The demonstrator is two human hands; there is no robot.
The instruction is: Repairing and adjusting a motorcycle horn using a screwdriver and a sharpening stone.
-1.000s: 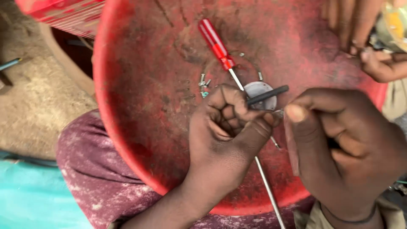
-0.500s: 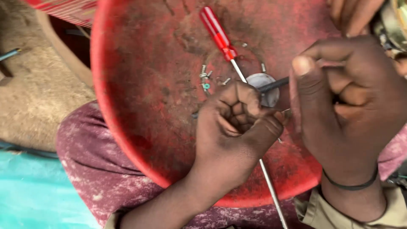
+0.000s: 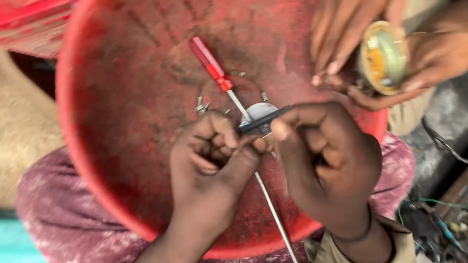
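A dark slim rod [image 3: 263,120] is pinched between the fingers of the left hand [image 3: 212,156] and the right hand [image 3: 324,160], both of which are curled closed around it above a large red basin [image 3: 112,146]. The rod's long axis runs from lower left to upper right, at a shallow tilt, and its upper end lies over a small round metal disc [image 3: 261,110]. A screwdriver with a red handle [image 3: 210,63] is seen lying in the basin, its handle pointed to the upper left and its long metal shaft [image 3: 273,214] run down to the lower right, passing under the hands. Small screws [image 3: 201,105] are scattered just beside the handle's lower end. At the upper right, a round yellowish-green part [image 3: 382,57] is held by another person's hands [image 3: 351,34]. No labels or packages can be made out.
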